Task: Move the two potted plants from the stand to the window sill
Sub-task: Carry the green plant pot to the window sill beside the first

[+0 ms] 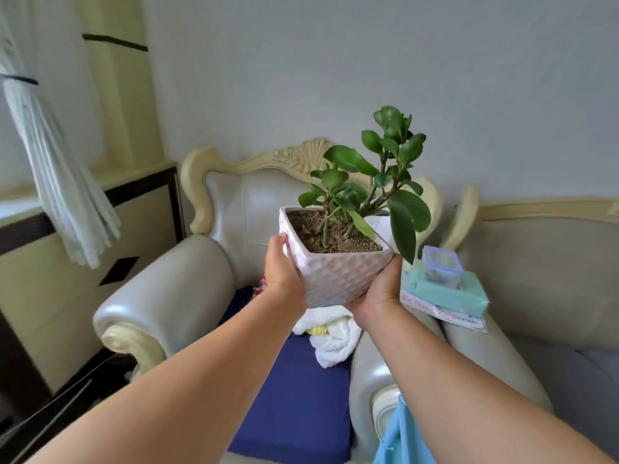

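Note:
A potted plant (338, 272) with thick green leaves grows from brown soil in a square white textured pot. I hold it in the air above an armchair, at arm's length. My left hand (283, 269) grips the pot's left side, thumb near the rim. My right hand (378, 289) cups its right side and underside. The window sill (20, 205) runs along the far left, behind a tied curtain. No second plant and no stand are in sight.
A cream leather armchair (187, 279) with a blue seat cushion (298, 396) and a white towel (331, 339) lies below the pot. A clear plastic box (440, 266) rests on a teal tissue pack (449, 294) on the sofa arm at right. A pale curtain (57, 182) hangs left.

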A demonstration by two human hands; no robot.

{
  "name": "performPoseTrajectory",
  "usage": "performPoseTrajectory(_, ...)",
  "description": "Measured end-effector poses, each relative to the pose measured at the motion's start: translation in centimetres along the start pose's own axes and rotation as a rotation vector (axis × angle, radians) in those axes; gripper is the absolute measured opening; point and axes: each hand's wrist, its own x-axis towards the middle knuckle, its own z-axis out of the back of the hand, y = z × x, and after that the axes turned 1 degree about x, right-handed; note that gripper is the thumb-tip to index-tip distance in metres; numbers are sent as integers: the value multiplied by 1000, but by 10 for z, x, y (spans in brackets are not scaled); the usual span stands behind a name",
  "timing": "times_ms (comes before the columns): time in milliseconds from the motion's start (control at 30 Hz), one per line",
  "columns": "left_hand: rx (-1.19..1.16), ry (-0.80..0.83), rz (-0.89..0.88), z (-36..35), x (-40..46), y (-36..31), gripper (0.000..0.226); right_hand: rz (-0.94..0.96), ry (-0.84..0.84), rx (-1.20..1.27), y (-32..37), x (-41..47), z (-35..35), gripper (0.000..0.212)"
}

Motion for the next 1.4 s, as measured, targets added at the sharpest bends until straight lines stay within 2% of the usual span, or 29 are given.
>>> performPoseTrajectory(100, -51, -22, -61, 37, 9, -40, 60, -41, 71, -14, -30, 2, -53, 76)
performPoseTrajectory(267, -171, -65, -167, 99, 24, -104, 71, -102, 184, -46, -81, 7, -136, 74)
performPoseTrajectory(433, -198, -206, -309, 158, 34, -158, 62, -195, 326, -71, -132, 9, -205, 72)
performPoseTrajectory(667, -271, -303, -421, 231, 46, -233, 68, -263, 510, -142, -198, 15, -308, 59)
performPoseTrajectory(933, -325, -453, -589, 298, 55, -307, 57, -344, 618, -193, -259, 17, -410, 64)
performPoseTrajectory(1033, -368, -539, -632, 326, 57, -329, 55, -370, 642, -213, -284, 13, -440, 60)
performPoseTrajectory(1167, -364, -546, -669, 365, 59, -360, 55, -402, 649, -204, -324, 6, -485, 58)
performPoseTrajectory(1300, -343, -585, -689, 412, 66, -399, 56, -420, 768, -198, -364, 1, -533, 55)
performPoseTrajectory(1400, -355, -603, -711, 443, 74, -435, 56, -438, 829, -244, -388, -2, -575, 63)
